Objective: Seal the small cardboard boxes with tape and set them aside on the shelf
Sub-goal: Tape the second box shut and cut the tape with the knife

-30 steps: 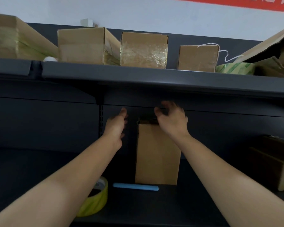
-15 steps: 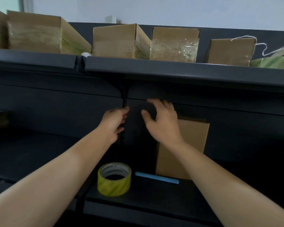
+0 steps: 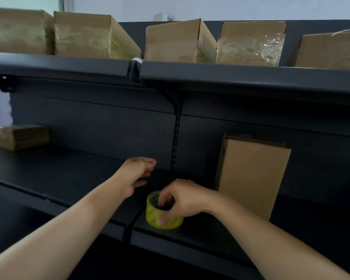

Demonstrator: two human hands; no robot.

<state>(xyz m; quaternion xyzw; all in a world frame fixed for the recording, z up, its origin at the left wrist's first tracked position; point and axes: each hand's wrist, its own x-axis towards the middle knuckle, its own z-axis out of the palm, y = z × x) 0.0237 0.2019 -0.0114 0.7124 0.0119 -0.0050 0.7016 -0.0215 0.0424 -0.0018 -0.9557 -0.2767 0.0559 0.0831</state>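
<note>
Gripping the yellow tape roll, the right hand sits low and centre in the head view. Its fingers curl down into the roll's core and the thumb presses the outer wall. The roll rests on the lower shelf, close to the front edge, just right of a seam between two shelf panels.

The left hand hovers above the same shelf, up and left of the roll and apart from it. Its fingers are loosely extended, slightly bent, with nothing in them.

An upright box of plain brown cardboard stands on the lower shelf to the right of the right hand, near the dark back panel. Whether it touches the panel is hard to tell, and its top edge is too dim to tell whether it is taped. A flat box lies at the far left of the lower shelf, well apart from both hands.

The upper shelf carries a row of cardboard boxes:
- Two sit side by side at the left, the blurred left box and its neighbour.
- An angled box sits mid-row.
- The shiny-taped box next to it has crinkled clear tape across its face.
- The far-right box is cut off by the frame, with a white string on top.

A small white object sits at the upper shelf's seam; it is too small to identify.
</note>
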